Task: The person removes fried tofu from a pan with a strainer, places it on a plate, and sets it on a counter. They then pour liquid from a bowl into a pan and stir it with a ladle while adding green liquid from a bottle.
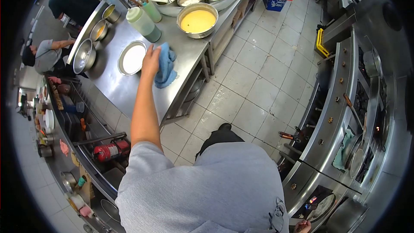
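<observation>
My left hand (150, 62) reaches over the steel table, its fingers closed at the right rim of a metal bowl (122, 63) holding something white. Against the same hand lies a crumpled blue cloth (166, 67). Behind the bowl stands a squeeze bottle (144, 25) with dark green contents, and a pan of yellow liquid (198, 20) sits near the table's right edge. My right hand (303, 226) shows only partly at the bottom edge, by the stove. Its fingers look curled, and what they hold, if anything, is hidden.
A stove (321, 142) with pans runs along the right. A red-lidded blue container (276, 2) stands on the tiled floor (241, 82). Empty metal bowls (84, 56) line the table's left side. A fire extinguisher (111, 150) is at lower left. Two people are at upper left.
</observation>
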{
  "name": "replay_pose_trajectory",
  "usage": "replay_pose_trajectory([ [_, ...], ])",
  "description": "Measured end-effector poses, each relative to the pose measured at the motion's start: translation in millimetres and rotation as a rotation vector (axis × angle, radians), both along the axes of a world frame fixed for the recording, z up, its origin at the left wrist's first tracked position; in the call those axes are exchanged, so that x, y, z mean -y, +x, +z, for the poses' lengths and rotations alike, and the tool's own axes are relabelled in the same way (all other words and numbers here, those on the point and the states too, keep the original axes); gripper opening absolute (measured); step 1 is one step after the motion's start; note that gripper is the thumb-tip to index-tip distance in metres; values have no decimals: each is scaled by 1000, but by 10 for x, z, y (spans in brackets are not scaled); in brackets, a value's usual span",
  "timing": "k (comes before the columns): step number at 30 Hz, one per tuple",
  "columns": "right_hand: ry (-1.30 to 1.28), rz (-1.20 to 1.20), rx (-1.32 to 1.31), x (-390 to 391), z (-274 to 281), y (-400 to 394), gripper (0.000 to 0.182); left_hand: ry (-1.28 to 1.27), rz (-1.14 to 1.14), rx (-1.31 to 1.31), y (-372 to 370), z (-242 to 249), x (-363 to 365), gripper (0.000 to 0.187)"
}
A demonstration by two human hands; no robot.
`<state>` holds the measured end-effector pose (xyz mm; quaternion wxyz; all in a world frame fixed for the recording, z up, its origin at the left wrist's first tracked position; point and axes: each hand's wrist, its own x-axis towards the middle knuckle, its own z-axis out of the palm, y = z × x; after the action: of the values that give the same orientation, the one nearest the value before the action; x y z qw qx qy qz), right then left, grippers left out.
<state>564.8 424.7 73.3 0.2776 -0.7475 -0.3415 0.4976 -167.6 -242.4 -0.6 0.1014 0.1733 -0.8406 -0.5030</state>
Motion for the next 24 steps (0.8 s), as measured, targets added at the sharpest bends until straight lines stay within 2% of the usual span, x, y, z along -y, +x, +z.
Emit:
replay_pose_trajectory([
  [1,-3,-2,-6,-11,11,24,20,-199,-125,40,-55,-102,4,76],
  [2,-2,-7,-9,-26,6,41,20,-201,-129,44,-53,-353,-42,76],
  [4,0,-18,-22,-42,2,56,20,-768,-288,-52,-34,-840,-292,78],
  [8,-5,-56,-60,-117,-14,133,20,-757,-335,9,86,-734,-662,73],
  [11,-15,-78,-103,-195,-56,173,20,-897,-400,16,403,-557,-703,53],
  [12,-23,-101,-129,-225,-69,240,20,-901,-409,20,511,-534,-697,53],
  [13,-18,-9,-113,-215,-68,262,17,-980,-352,61,624,-511,-669,54],
  [14,-25,-20,-109,-234,-73,319,17,-1062,-294,97,747,-483,-634,55],
  [17,-114,42,-210,-361,-159,524,21,-1139,-305,205,1291,-352,-512,59],
  [20,-181,140,-157,-436,-307,829,22,-1165,-343,217,1818,-392,-151,66],
  [23,-132,74,-240,-381,-407,924,23,-1190,-485,310,2041,-246,120,70],
  [24,-82,23,-242,-310,-364,851,23,-1045,-571,389,1987,-149,175,67],
])
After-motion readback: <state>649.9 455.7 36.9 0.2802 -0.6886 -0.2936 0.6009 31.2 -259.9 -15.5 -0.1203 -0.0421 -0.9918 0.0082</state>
